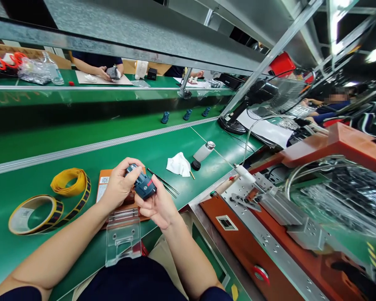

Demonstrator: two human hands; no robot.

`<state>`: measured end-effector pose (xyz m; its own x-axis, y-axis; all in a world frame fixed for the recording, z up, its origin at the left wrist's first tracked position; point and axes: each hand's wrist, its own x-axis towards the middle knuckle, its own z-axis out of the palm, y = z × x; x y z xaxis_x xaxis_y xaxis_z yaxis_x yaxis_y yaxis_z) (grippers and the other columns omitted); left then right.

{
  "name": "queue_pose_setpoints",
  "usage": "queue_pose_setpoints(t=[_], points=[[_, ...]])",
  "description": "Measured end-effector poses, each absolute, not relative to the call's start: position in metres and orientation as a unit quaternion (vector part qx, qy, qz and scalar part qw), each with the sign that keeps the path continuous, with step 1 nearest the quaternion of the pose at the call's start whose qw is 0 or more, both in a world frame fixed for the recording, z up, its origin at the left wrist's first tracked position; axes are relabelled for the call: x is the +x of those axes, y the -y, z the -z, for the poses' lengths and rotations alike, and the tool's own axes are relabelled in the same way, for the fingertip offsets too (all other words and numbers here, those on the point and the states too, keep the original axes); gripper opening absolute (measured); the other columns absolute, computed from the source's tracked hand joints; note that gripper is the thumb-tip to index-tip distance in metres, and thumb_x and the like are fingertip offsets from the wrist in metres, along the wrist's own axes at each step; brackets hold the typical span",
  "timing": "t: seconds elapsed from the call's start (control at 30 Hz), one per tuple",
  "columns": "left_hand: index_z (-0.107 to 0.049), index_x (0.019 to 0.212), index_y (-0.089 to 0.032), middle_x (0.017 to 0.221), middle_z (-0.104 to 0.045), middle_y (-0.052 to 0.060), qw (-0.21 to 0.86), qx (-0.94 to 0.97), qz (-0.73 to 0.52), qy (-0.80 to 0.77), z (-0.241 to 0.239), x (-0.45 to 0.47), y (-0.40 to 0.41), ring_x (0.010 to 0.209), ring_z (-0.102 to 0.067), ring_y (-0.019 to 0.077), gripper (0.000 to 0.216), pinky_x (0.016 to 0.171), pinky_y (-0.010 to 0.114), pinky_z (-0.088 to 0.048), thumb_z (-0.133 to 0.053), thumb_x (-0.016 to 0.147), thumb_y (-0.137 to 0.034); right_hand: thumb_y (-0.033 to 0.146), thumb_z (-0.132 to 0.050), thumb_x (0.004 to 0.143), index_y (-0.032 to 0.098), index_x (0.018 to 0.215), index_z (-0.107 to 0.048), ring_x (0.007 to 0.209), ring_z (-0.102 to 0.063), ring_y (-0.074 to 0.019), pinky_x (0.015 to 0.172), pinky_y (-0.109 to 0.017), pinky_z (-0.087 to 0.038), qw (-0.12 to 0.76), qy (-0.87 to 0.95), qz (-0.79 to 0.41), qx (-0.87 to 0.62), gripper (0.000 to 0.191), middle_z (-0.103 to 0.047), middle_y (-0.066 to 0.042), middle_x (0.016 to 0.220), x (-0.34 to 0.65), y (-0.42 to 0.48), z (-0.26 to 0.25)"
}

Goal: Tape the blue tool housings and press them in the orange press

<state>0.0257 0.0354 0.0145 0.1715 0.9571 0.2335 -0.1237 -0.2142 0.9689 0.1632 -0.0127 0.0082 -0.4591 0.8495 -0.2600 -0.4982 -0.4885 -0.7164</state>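
Above the green bench I hold a dark blue battery pack point(145, 188) with a red stripe and a round logo. My left hand point(123, 184) grips its upper-left end, thumb on top. My right hand point(160, 205) closes on its right side with thumb and fingers. Beneath my hands, and partly hidden by them, is an orange-brown fixture point(105, 173) with a clear plastic plate point(124, 238) at its front. Dark tweezers point(166, 184) lie just beyond my right hand. To the left stands a roll of dark labels point(34, 214), its strip running to a yellow coil point(69, 182).
A white cloth point(178, 164), a bottle point(204, 151) and a black cap point(196, 165) sit ahead. Three similar packs point(165, 117) rest on the green belt beyond the rail. A machine point(238, 242) stands right, a fan point(235, 119) behind. Across, a co-worker's hand point(105, 74) holds a grey part.
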Motion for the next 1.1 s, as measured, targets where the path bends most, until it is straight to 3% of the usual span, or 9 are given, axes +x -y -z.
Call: queue_pose_setpoints(t=[0.17,0.33,0.47,0.53,0.6,0.73,0.87,0.97,1.1], points=[[-0.062,0.083,-0.02,0.078,-0.059,-0.002,0.414,0.621,-0.493,-0.446,-0.02,0.023,-0.033,0.074,-0.052,0.0149,0.029,0.07,0.027,-0.039,-0.056,0.095,-0.046,0.072,-0.044,0.095,0.023,0.101,-0.053,0.053,-0.038,-0.0104,0.043,-0.022,-0.025,0.447,0.468,-0.627,-0.433,0.051,-0.052,0.001,0.072,0.16,0.021,-0.002],[-0.06,0.081,-0.021,0.081,-0.059,-0.001,0.346,0.66,-0.456,-0.486,-0.022,0.024,-0.033,0.079,-0.054,0.0173,0.027,0.076,0.03,-0.038,-0.053,0.094,-0.044,0.055,-0.033,0.105,0.022,0.119,-0.053,0.068,-0.053,-0.0165,0.06,-0.029,-0.042,0.396,0.629,-0.459,-0.487,0.042,-0.058,-0.002,0.083,0.164,0.02,0.003],[-0.059,0.082,-0.021,0.084,-0.059,0.0,0.33,0.671,-0.451,-0.487,-0.015,0.023,-0.036,0.082,-0.055,0.0178,0.027,0.078,0.031,-0.039,-0.053,0.094,-0.044,0.05,-0.039,0.104,0.022,0.123,-0.053,0.07,-0.059,-0.0169,0.066,-0.03,-0.048,0.394,0.63,-0.45,-0.495,0.037,-0.062,-0.002,0.086,0.165,0.021,0.008],[-0.06,0.084,-0.021,0.083,-0.06,0.0,0.364,0.668,-0.446,-0.471,-0.013,0.022,-0.038,0.08,-0.055,0.0174,0.028,0.076,0.03,-0.04,-0.054,0.095,-0.046,0.049,-0.048,0.101,0.023,0.137,-0.046,0.066,-0.062,-0.0155,0.064,-0.03,-0.052,0.403,0.608,-0.513,-0.453,0.044,-0.065,-0.002,0.092,0.167,0.024,0.01],[-0.064,0.09,-0.021,0.088,-0.063,0.0,0.421,0.651,-0.451,-0.443,-0.013,0.023,-0.038,0.083,-0.057,0.0173,0.029,0.077,0.029,-0.043,-0.056,0.095,-0.049,0.046,-0.06,0.096,0.025,0.145,-0.04,0.076,-0.068,-0.0166,0.071,-0.032,-0.058,0.444,0.587,-0.528,-0.423,0.057,-0.067,-0.006,0.108,0.17,0.028,0.012],[-0.064,0.119,-0.023,0.117,-0.067,0.006,0.545,0.58,-0.476,-0.374,-0.015,0.03,-0.029,0.105,-0.062,0.0201,0.04,0.091,0.03,-0.049,-0.062,0.094,-0.054,0.04,-0.078,0.083,0.025,0.139,-0.051,0.114,-0.064,-0.0234,0.095,-0.037,-0.056,0.539,0.587,-0.37,-0.477,0.063,-0.06,-0.01,0.134,0.186,0.036,0.01],[-0.058,0.127,-0.019,0.119,-0.068,0.011,0.656,0.505,-0.43,-0.361,-0.02,0.045,-0.012,0.101,-0.067,0.0224,0.058,0.093,0.035,-0.053,-0.077,0.084,-0.053,0.039,-0.081,0.082,0.025,0.138,-0.054,0.115,-0.063,-0.0244,0.1,-0.039,-0.054,0.553,0.6,-0.266,-0.514,0.064,-0.062,-0.01,0.128,0.207,0.049,0.005],[-0.055,0.131,-0.018,0.123,-0.067,0.012,0.702,0.486,-0.371,-0.366,-0.023,0.06,-0.001,0.11,-0.065,0.0241,0.073,0.098,0.034,-0.052,-0.089,0.073,-0.046,0.036,-0.079,0.085,0.026,0.14,-0.053,0.113,-0.062,-0.0244,0.101,-0.04,-0.053,0.562,0.604,-0.205,-0.527,0.062,-0.063,-0.01,0.125,0.221,0.06,0.002],[-0.06,0.127,-0.018,0.122,-0.069,0.012,0.731,0.497,-0.316,-0.346,-0.028,0.084,0.008,0.113,-0.066,0.0234,0.065,0.101,0.033,-0.052,-0.088,0.075,-0.043,0.03,-0.075,0.088,0.027,0.144,-0.05,0.112,-0.062,-0.0254,0.098,-0.041,-0.053,0.569,0.611,-0.118,-0.537,0.061,-0.062,-0.01,0.124,0.243,0.074,0.0]])
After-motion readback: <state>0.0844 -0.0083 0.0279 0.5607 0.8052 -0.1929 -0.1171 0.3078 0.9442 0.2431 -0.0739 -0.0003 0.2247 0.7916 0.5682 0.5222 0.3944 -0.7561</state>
